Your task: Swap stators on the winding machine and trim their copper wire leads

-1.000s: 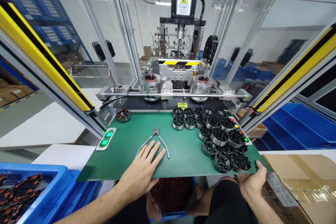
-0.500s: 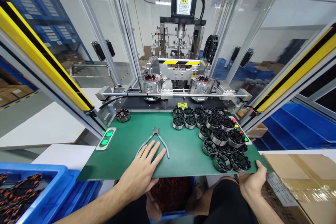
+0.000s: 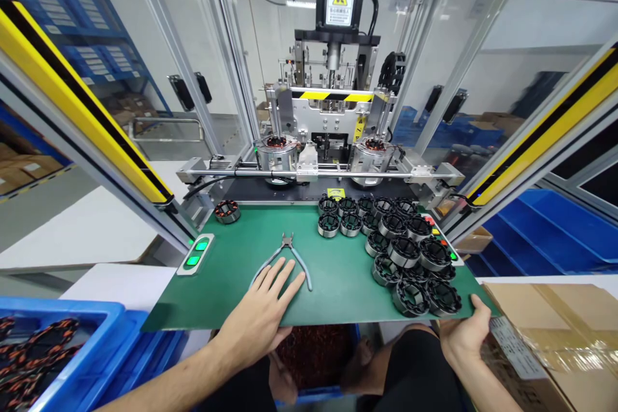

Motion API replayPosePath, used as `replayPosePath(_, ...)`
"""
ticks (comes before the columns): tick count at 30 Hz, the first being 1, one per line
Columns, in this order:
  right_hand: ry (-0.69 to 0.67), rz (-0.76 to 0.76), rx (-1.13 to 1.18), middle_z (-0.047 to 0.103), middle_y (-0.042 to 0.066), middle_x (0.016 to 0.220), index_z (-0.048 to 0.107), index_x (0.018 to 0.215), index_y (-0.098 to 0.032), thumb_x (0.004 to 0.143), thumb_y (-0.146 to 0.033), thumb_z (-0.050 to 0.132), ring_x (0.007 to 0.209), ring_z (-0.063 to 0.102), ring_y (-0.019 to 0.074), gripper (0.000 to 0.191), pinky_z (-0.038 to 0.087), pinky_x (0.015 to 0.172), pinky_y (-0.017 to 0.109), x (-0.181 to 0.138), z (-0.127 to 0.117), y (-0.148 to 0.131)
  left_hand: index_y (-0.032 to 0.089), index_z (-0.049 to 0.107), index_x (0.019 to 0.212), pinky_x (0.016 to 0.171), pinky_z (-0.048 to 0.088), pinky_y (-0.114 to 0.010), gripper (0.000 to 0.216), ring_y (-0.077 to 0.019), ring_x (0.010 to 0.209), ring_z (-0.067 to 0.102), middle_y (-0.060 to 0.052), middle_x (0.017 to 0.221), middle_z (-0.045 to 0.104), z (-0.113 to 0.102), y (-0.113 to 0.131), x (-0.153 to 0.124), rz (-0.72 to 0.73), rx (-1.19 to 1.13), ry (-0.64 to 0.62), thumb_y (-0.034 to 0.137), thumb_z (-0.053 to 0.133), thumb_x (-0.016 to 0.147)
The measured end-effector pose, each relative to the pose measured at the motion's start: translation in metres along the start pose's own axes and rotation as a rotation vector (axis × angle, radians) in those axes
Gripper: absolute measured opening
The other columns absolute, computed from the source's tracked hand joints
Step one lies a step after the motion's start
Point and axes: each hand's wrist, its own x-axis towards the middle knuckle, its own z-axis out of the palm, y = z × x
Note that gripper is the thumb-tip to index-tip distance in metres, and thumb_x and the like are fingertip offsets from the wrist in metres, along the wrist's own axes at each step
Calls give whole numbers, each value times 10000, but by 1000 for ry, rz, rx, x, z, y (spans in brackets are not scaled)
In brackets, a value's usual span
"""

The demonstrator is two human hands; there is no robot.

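Left hand (image 3: 261, 310) spread flat beside open pliers (image 3: 287, 242)

The pliers lie on the green tabletop (image 3: 335, 283), jaws pointing at the machine (image 3: 311, 112). The left hand's fingers are spread wide, their tips between the two handles, grasping nothing. The right hand (image 3: 466, 331) is at the front right edge, thumb up; its fingers are hidden below, so its grip cannot be told. Black-and-silver rings (image 3: 403, 262) crowd the right side, some stacked; one copper-wound ring (image 3: 230, 217) sits far left.

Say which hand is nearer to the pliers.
Left. The left hand lies at the handles of the pliers; the right hand is farther right, at the front edge of the green tabletop.
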Motion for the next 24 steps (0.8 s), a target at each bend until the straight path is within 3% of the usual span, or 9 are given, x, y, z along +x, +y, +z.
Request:
replayPosePath(10, -17, -21, -7, 778, 0, 1206, 722, 1127, -235, 781, -438, 620, 1246, 686, 223, 413, 501, 1196, 392, -1, 0, 0, 235, 343, 1732, 1341, 279, -636, 979, -433, 1665, 304, -188, 1785, 357, -2, 0, 1, -11, -19, -22, 279, 754, 844)
replayPosePath(16, 17, 12, 22, 783, -22, 1199, 738, 1110, -239, 803, -396, 605, 1248, 687, 212, 370, 421, 1276, 403, -7, 5, -5, 224, 358, 1728, 1340, 279, -645, 972, -435, 1666, 301, -193, 1781, 361, -5, 1, 1, -21, -26, -46, 259, 750, 839)
replayPosePath(24, -19, -12, 1, 775, -2, 1207, 714, 1103, -232, 777, -441, 636, 1239, 685, 211, 395, 515, 1167, 367, 6, -5, 3, 227, 355, 1729, 1334, 294, -642, 973, -434, 1659, 318, -191, 1778, 371, -3, 1, 1, -8, -21, -23, 261, 747, 839)
